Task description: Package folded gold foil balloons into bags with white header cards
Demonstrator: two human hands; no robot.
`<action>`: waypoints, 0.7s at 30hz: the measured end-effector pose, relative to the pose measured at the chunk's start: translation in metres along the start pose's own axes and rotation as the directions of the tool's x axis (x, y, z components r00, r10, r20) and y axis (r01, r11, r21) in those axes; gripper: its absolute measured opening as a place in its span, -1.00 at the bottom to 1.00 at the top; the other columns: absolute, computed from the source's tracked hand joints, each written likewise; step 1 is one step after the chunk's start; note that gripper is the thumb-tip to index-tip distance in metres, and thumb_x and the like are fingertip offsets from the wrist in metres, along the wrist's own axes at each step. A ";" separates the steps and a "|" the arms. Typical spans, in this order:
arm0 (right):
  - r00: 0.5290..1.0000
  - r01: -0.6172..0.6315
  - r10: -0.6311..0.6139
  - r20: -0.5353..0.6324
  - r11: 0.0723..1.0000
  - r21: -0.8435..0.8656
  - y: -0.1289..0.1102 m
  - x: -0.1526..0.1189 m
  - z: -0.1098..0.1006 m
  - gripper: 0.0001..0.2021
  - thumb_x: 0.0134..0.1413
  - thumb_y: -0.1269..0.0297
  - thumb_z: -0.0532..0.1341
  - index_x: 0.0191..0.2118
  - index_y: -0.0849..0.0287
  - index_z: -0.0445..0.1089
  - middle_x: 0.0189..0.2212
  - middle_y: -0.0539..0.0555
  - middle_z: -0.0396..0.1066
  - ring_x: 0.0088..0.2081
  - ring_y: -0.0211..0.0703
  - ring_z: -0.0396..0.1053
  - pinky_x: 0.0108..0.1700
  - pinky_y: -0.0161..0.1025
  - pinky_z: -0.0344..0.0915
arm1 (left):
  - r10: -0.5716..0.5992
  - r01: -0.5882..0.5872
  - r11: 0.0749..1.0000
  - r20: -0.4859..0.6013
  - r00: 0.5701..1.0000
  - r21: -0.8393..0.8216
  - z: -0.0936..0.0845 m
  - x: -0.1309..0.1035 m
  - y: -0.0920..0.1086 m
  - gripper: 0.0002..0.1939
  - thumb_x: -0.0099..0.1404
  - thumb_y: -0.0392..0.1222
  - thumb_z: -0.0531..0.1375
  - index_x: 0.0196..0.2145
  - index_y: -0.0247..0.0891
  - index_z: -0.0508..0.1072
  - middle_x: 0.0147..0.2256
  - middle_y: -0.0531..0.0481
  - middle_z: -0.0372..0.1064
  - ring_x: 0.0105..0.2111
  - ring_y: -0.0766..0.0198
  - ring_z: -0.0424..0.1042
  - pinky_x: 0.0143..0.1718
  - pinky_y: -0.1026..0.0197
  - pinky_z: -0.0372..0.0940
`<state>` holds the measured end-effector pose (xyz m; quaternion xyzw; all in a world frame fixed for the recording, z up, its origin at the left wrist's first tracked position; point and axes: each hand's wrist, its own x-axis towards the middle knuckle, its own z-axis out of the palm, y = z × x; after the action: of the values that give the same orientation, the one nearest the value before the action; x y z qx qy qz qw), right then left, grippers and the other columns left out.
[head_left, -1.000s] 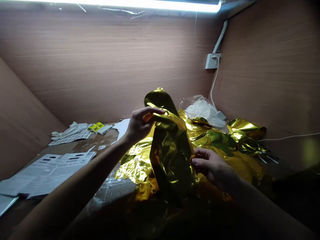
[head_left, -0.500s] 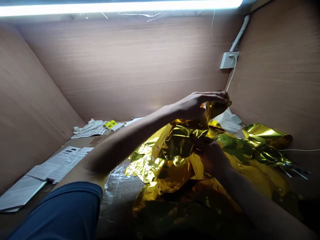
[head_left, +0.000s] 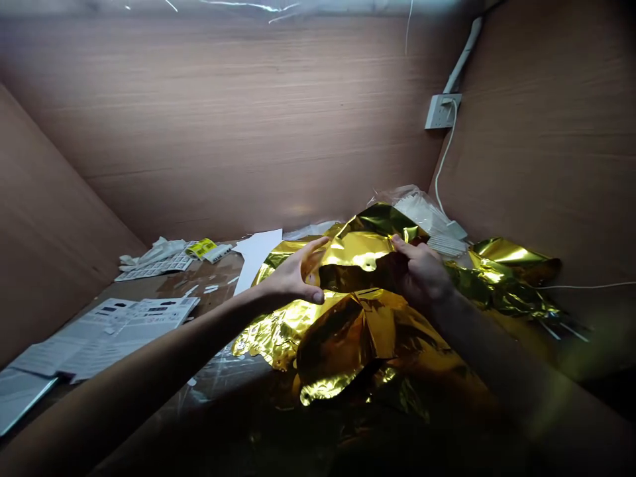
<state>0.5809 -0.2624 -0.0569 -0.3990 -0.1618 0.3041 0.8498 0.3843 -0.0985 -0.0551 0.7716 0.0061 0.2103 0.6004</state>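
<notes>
A flat, shiny gold foil balloon [head_left: 358, 250] hangs across the middle of the view, with a small holed tab on its lower edge. My right hand [head_left: 426, 273] grips its right side, thumb on top and the other fingers curled beneath. At the left edge of the same foil is my left hand [head_left: 291, 275], its thumb and fingers spread wide apart; whether it touches the foil is not clear. Below both hands lies a heap of more crumpled gold foil balloons [head_left: 338, 344], spreading over the table and into shadow at the front.
Printed cards [head_left: 144, 321] lie at the left, with a yellow label [head_left: 201, 249] behind them. A white sheet [head_left: 261, 255] rests near the back panel. Clear bags of white sticks [head_left: 432, 222] sit in the right corner, under a wall socket [head_left: 443, 111] with a cable.
My left hand has come down and left from the raised foil, and its fingers have spread. My right hand has moved up, holding the foil, which now lies flatter. The view has tilted down.
</notes>
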 end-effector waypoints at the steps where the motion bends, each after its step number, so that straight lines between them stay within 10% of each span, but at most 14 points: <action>1: 1.000 0.003 -0.004 0.006 1.000 0.018 0.000 0.002 0.008 -0.59 0.00 0.34 0.56 -0.39 0.13 0.25 -0.43 -0.03 0.48 -0.37 -0.14 0.54 -0.36 -0.28 0.62 | -0.014 0.013 1.000 -0.030 0.999 -0.012 0.005 0.000 0.001 -0.01 -0.20 -0.05 0.60 0.21 -0.23 0.45 0.09 -0.32 0.49 0.08 -0.17 0.50 0.02 -0.06 0.48; 5: 1.000 -0.003 0.002 0.023 0.999 0.053 0.004 0.009 0.031 -0.68 0.00 0.37 0.55 -0.37 0.20 0.36 -0.42 0.00 0.51 -0.41 -0.14 0.52 -0.42 -0.26 0.61 | -0.065 0.068 0.998 -0.284 0.957 0.001 0.019 0.003 0.001 -0.65 0.15 -0.06 0.45 -0.16 -0.30 0.61 -0.27 -0.14 0.60 -0.35 0.17 0.58 -0.33 0.17 0.51; 9: 1.000 0.010 -0.011 0.023 0.999 0.047 -0.004 0.008 0.042 -0.83 0.06 0.44 0.48 -0.36 0.28 0.47 -0.42 0.05 0.53 -0.48 -0.22 0.47 -0.56 -0.38 0.50 | 0.112 -0.046 0.989 -0.513 0.851 0.138 -0.006 0.021 0.001 -0.76 0.20 -0.08 0.38 -0.32 -0.34 0.63 -0.38 -0.09 0.59 -0.55 0.32 0.47 -0.60 0.33 0.32; 13: 0.996 0.064 -0.064 0.058 0.998 -0.003 -0.018 -0.022 0.031 -0.84 -0.02 0.41 0.51 -0.36 0.29 0.54 -0.39 0.08 0.55 -0.46 -0.19 0.49 -0.58 -0.39 0.46 | 0.315 -0.203 0.944 -0.529 0.788 0.260 -0.047 0.044 0.012 -0.76 0.06 -0.26 0.41 -0.26 -0.30 0.67 -0.25 -0.09 0.63 -0.33 0.23 0.58 -0.30 0.25 0.49; 16: 0.999 -0.025 0.029 0.020 0.987 -0.159 -0.013 -0.062 0.007 -0.73 -0.12 0.26 0.58 -0.37 0.32 0.59 -0.45 0.17 0.55 -0.48 -0.08 0.50 -0.59 -0.33 0.46 | 0.377 -0.261 0.919 -0.459 0.805 0.296 -0.062 0.050 0.013 -0.81 0.04 -0.32 0.37 -0.32 -0.29 0.68 -0.12 -0.16 0.61 -0.04 0.09 0.57 0.03 0.09 0.46; 21: 0.968 -0.248 0.228 -0.109 0.941 -0.230 0.022 -0.116 -0.041 -0.61 -0.19 0.02 0.61 -0.38 0.24 0.61 -0.41 0.23 0.56 -0.40 0.09 0.56 -0.59 -0.25 0.47 | 0.224 -0.150 0.954 -0.286 0.932 0.259 -0.056 0.031 -0.012 -0.85 0.06 -0.30 0.39 -0.35 -0.28 0.70 -0.06 -0.26 0.59 -0.07 0.03 0.58 -0.02 0.03 0.49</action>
<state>0.5048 -0.3504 -0.1036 -0.5279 -0.1138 0.3664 0.7577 0.3975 -0.0355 -0.0459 0.7907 0.0517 0.3837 0.4743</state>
